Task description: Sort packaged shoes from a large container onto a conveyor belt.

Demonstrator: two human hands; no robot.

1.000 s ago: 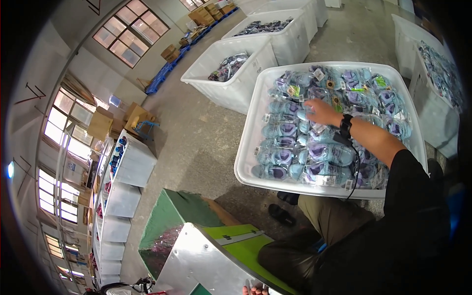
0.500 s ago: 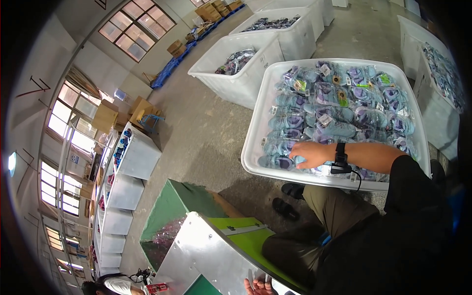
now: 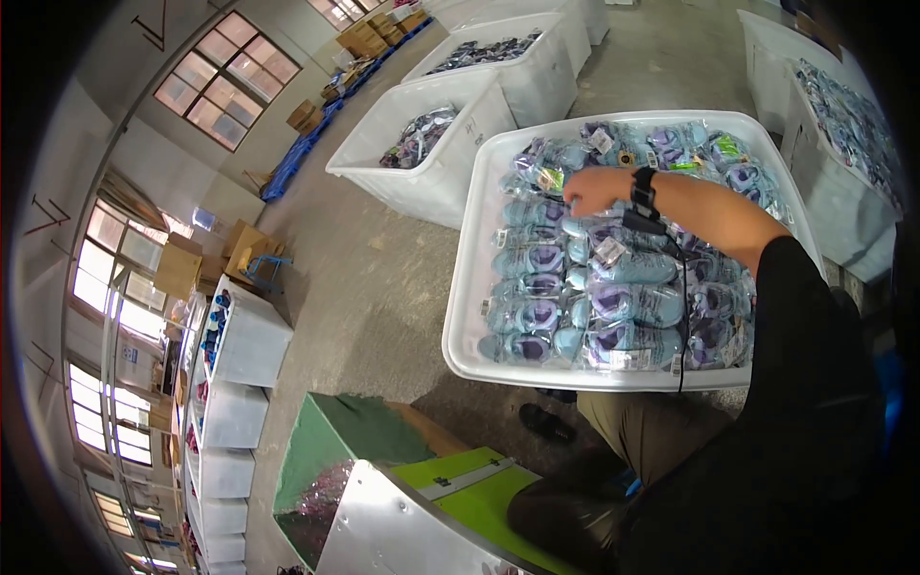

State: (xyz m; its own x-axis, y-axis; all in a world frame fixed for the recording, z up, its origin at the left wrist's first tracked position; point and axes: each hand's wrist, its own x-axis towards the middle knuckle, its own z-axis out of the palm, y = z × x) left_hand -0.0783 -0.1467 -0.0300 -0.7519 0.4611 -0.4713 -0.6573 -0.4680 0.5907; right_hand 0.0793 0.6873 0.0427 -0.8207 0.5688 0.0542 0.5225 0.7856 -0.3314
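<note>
Right hand (image 3: 594, 192): extended palm-down over the far left part of a white plastic bin (image 3: 467, 321), fingers curled, tips down among bagged shoes (image 3: 637, 305). Grip: fingertips largely hidden; cannot tell whether clasping a bag or only touching. Left hand (image 3: 506, 570): reduced to a sliver of fingers at the lower edge, by the metal panel (image 3: 393, 532); cannot tell its grip.

Bagged shoes: inside the bin, light blue with purple linings, laid in rows in clear plastic, several with white or green labels. On right wrist: black wristband (image 3: 644, 196) with small dark device, thin black cable (image 3: 682, 335) trailing down across the shoes to the near rim.

Beyond, to the left: white tub (image 3: 431, 182) of bagged goods. At far right: another tub (image 3: 834, 211), filled with bluish bagged goods. Lower left: green container (image 3: 331, 422) with pinkish bagged contents, beside the metal panel. Near the bin, on the floor: black sandal (image 3: 546, 422).
</note>
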